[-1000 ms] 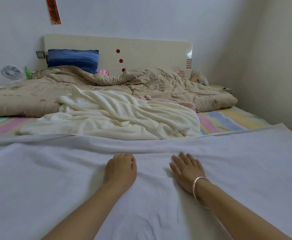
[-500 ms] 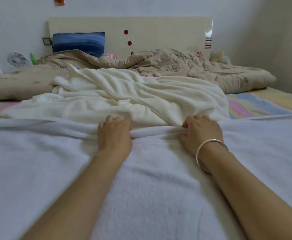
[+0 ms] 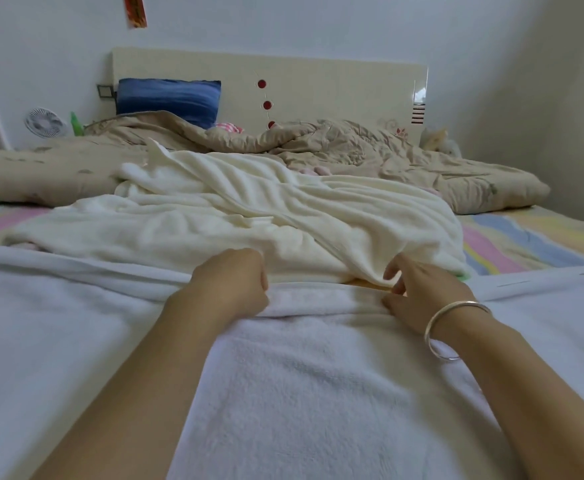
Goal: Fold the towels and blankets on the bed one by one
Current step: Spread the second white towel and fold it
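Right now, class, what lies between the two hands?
The bunched far edge of the towel, running from left hand to right hand, with the blanket just beyond; the head view shows it.

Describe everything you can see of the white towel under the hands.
The white towel is a large, plush, terry-looking cloth spread nearly flat across the near end of the bed, filling the foreground. Its far edge is bunched into a thick rolled fold. The left hand grips that fold with curled fingers; the right hand pinches it alongside. Both forearms stretch over it. Just beyond the fold, the rumpled cream blanket meets its edge.
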Motion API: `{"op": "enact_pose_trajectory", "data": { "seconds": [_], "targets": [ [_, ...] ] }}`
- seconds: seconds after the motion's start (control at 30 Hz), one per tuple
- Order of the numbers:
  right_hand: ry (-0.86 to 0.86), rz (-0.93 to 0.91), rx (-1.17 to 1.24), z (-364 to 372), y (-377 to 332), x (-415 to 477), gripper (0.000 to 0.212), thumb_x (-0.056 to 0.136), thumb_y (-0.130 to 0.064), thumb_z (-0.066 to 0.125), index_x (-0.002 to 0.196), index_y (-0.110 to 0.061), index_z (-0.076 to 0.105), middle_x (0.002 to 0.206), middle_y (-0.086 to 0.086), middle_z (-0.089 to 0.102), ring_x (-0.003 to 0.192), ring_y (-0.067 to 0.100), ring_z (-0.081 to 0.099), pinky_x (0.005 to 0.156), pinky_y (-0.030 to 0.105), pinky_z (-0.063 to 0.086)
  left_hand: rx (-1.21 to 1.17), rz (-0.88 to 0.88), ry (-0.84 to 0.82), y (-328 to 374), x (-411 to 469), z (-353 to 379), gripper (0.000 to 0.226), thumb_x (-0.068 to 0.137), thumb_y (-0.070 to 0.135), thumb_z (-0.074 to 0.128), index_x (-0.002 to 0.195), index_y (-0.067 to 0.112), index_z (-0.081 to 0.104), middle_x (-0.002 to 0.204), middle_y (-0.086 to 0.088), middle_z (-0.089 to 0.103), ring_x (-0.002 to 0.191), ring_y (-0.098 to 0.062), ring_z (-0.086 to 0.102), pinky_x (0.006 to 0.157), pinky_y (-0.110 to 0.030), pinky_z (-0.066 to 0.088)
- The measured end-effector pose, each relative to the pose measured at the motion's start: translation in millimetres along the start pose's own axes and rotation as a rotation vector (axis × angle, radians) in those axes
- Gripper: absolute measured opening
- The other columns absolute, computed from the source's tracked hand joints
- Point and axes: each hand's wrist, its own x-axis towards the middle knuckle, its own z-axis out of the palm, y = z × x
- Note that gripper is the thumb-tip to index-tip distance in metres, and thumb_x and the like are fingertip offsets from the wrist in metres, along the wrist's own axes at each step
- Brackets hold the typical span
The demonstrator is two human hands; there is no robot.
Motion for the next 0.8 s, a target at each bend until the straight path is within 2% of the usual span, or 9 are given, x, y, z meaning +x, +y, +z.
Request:
{"op": "enact_pose_trajectory", "data": {
  "seconds": [0.13, 0.23, 0.33, 0.4, 0.47, 0.53, 0.6, 0.67, 0.8],
  "targets": [
    [0.134, -0.026, -0.133, -4, -5, 1, 0.013, 0.091, -0.036, 0.061, 0.103, -0.036, 0.067, 0.101, -0.006, 0.058, 0.109, 0.018, 0.049, 0.074, 0.029, 0.043, 0.111, -0.050, 0.158, -4, 6, 4, 0.019, 0.084, 0.016, 0.065, 0.099, 0.026, 0.069, 0.103, 0.004, 0.066, 0.101, -0.019, 0.060, 0.077, -0.029, 0.049],
    [0.350, 0.050, -0.072, -12, -10, 4, 0.013, 0.094, -0.036, 0.054, 0.096, -0.032, 0.066, 0.091, -0.002, 0.062, 0.089, 0.025, 0.057, 0.064, 0.028, 0.037, 0.122, -0.151, 0.364, -6, 12, 7, 0.012, 0.087, 0.029, 0.065, 0.096, 0.027, 0.073, 0.094, 0.003, 0.069, 0.093, -0.020, 0.059, 0.069, -0.030, 0.045],
    [0.593, 0.066, 0.133, -17, -20, 24, 0.012, 0.097, -0.031, 0.048, 0.100, -0.023, 0.056, 0.083, 0.004, 0.067, 0.078, 0.031, 0.059, 0.062, 0.033, 0.040, -0.094, -0.199, 0.736, -2, 19, 6, 0.016, 0.092, 0.031, 0.058, 0.090, 0.024, 0.073, 0.084, 0.000, 0.071, 0.083, -0.027, 0.062, 0.062, -0.030, 0.037],
    [0.677, 0.010, 0.347, -12, -23, 47, 0.011, 0.096, -0.021, 0.049, 0.103, -0.016, 0.055, 0.087, 0.006, 0.068, 0.084, 0.032, 0.060, 0.069, 0.038, 0.046, -0.290, -0.112, 0.853, -9, 32, 10, 0.014, 0.094, 0.026, 0.055, 0.098, 0.023, 0.068, 0.091, -0.002, 0.073, 0.090, -0.029, 0.062, 0.067, -0.033, 0.040],
    [0.590, -0.045, 0.459, -1, -23, 70, 0.023, 0.093, -0.012, 0.049, 0.115, -0.013, 0.052, 0.105, 0.007, 0.067, 0.100, 0.031, 0.059, 0.082, 0.037, 0.045, -0.390, 0.040, 0.696, -24, 48, 28, 0.036, 0.096, 0.019, 0.052, 0.132, 0.019, 0.053, 0.129, -0.005, 0.062, 0.120, -0.025, 0.051, 0.099, -0.037, 0.038],
    [0.396, -0.107, 0.413, 19, -21, 82, 0.044, 0.094, -0.016, 0.049, 0.137, -0.012, 0.041, 0.138, 0.007, 0.051, 0.130, 0.027, 0.043, 0.103, 0.032, 0.034, -0.341, 0.092, 0.423, -39, 60, 51, 0.065, 0.100, 0.028, 0.043, 0.155, 0.017, 0.011, 0.161, -0.007, 0.017, 0.148, -0.017, 0.013, 0.121, -0.035, 0.007],
    [0.261, -0.134, 0.247, 41, -19, 84, 0.058, 0.099, -0.025, 0.041, 0.152, -0.016, 0.020, 0.159, 0.005, 0.019, 0.148, 0.020, 0.011, 0.119, 0.031, 0.011, -0.185, 0.033, 0.337, -47, 69, 68, 0.071, 0.101, 0.042, 0.031, 0.154, 0.023, -0.012, 0.162, -0.005, -0.013, 0.149, -0.017, -0.014, 0.120, -0.038, -0.010],
    [0.217, -0.122, 0.067, 61, -18, 80, 0.058, 0.102, -0.032, 0.028, 0.155, -0.024, 0.006, 0.162, 0.001, -0.002, 0.149, 0.017, -0.007, 0.119, 0.032, -0.005, -0.031, -0.038, 0.340, -50, 72, 78, 0.067, 0.099, 0.053, 0.021, 0.153, 0.033, -0.014, 0.160, 0.000, -0.021, 0.146, -0.021, -0.025, 0.116, -0.048, -0.019],
    [0.109, -0.064, -0.128, 67, -24, 74, 0.059, 0.101, -0.037, 0.015, 0.153, -0.027, -0.009, 0.161, 0.000, -0.016, 0.147, 0.018, -0.017, 0.119, 0.039, -0.008, 0.045, -0.107, 0.225, -47, 69, 84, 0.066, 0.095, 0.062, 0.015, 0.150, 0.042, -0.017, 0.159, 0.005, -0.026, 0.143, -0.027, -0.031, 0.112, -0.059, -0.018]
  ]
}}
